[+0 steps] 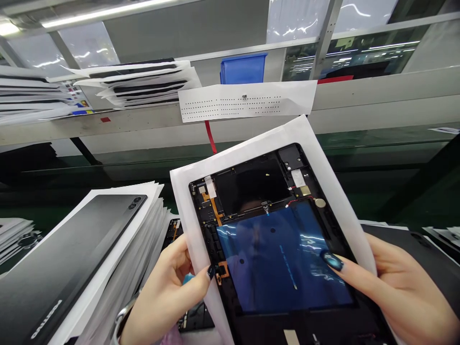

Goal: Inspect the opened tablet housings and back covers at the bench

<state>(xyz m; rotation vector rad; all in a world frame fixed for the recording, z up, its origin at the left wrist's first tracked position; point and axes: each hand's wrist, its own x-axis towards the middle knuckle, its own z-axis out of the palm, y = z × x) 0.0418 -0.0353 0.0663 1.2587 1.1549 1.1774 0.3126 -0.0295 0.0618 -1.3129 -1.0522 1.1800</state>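
Note:
An opened tablet [251, 189] is held up in front of me, its circuit boards, orange ribbon cables and large blue battery [276, 268] facing me. White foam sheet [185, 206] lies behind it and sticks out past its edges. My left hand [168, 292] is closed on the left edge, thumb on the frame beside an orange flex cable. On the right edge my right hand [402, 282] is closed too, its thumb resting on the battery. The fingers of both hands are partly hidden behind the sheet. The tablet's lower end runs out of view.
A tall stack of sheets [140, 249] topped by a dark tablet back cover [89, 254] stands at left. More layered stacks [154, 84] and a blue bin [243, 69] sit on the shelf ahead. Another dark cover [427, 258] lies at right, behind my hand.

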